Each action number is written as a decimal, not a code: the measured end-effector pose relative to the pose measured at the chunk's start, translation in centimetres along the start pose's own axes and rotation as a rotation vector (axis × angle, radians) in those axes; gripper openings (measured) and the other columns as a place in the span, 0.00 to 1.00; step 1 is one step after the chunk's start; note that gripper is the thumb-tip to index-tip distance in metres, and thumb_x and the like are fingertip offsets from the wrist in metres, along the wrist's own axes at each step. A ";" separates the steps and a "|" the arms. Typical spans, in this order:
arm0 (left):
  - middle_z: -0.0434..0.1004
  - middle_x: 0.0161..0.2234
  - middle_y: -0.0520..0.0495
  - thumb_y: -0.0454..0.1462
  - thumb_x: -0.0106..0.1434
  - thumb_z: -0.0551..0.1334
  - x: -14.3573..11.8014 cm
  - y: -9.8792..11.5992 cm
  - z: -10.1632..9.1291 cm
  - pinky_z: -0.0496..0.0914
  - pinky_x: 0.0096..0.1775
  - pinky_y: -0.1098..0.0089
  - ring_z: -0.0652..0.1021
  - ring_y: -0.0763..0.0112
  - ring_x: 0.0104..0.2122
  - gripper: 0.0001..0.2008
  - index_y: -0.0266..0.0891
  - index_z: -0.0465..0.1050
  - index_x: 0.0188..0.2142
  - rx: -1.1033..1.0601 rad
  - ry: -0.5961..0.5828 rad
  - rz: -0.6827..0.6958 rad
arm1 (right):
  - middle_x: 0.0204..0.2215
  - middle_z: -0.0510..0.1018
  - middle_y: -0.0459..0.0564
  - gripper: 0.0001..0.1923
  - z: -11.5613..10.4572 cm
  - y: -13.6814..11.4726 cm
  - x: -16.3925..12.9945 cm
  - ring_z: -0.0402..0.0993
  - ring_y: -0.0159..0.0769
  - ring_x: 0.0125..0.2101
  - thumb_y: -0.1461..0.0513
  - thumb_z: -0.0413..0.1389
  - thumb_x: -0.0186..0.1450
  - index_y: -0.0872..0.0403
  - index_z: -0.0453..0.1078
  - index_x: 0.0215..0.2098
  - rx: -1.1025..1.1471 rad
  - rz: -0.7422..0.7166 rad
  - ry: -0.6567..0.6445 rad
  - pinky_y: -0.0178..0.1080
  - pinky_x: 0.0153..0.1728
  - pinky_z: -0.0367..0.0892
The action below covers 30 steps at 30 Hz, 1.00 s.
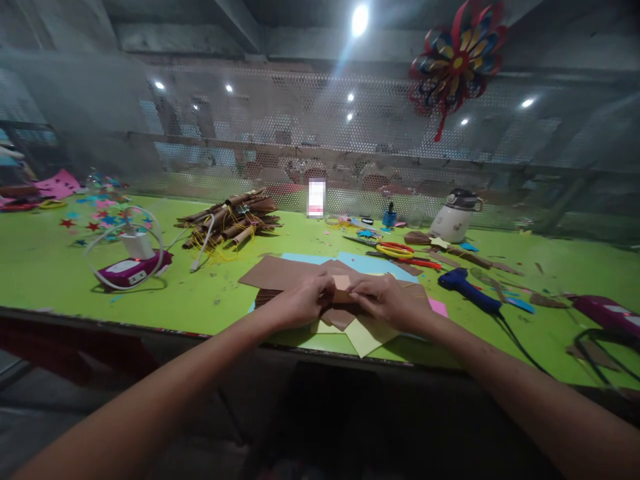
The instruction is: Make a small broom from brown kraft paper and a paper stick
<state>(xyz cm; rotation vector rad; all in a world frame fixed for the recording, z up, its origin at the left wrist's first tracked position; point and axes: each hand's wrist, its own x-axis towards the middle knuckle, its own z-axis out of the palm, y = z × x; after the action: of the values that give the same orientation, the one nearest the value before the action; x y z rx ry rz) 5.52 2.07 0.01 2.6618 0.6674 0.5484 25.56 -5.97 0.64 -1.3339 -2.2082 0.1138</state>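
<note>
Your left hand (pixel 303 301) and right hand (pixel 383 300) pinch a small, flat, tan paper square (pixel 342 283), fingers closed on its edges.

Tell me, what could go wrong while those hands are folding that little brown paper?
1. The left hand and right hand pinch a small brown paper piece between the fingertips; it might slip or crease crookedly.
2. The loose paper sheets underneath overhang the green table edge, so a nudge might push them off.
3. The blue glue gun lies near the right forearm, with its cord trailing past; a sleeve or elbow could snag it.
</note>
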 end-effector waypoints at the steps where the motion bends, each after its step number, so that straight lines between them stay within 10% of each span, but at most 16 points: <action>1: 0.70 0.30 0.48 0.31 0.56 0.54 0.0 0.0 0.0 0.57 0.29 0.70 0.68 0.69 0.29 0.04 0.39 0.65 0.31 0.004 0.004 -0.011 | 0.29 0.80 0.49 0.12 -0.2 0.1 0.3 0.72 0.34 0.29 0.64 0.50 0.64 0.54 0.76 0.32 0.035 0.025 -0.028 0.35 0.31 0.63; 14: 0.72 0.35 0.48 0.29 0.55 0.56 -0.6 1.5 0.1 0.64 0.34 0.68 0.72 0.67 0.34 0.13 0.40 0.62 0.41 -0.133 0.084 -0.091 | 0.17 0.64 0.40 0.09 -0.1 2.5 3.8 0.57 0.27 0.21 0.59 0.55 0.57 0.56 0.67 0.22 0.319 0.216 -0.204 0.32 0.23 0.54; 30: 0.67 0.31 0.48 0.34 0.63 0.55 -0.6 1.4 1.1 0.60 0.34 0.71 0.69 0.69 0.33 0.06 0.37 0.70 0.32 0.112 0.118 0.073 | 0.15 0.67 0.42 0.09 1.4 1.9 2.8 0.59 0.27 0.18 0.60 0.54 0.54 0.57 0.67 0.20 0.342 0.370 -0.071 0.31 0.19 0.53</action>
<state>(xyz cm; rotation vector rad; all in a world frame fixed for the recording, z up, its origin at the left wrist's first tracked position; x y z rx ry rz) 6.02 0.37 -0.55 2.7848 0.6543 0.7120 25.43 -2.40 -0.02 -1.5361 -1.8634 0.6530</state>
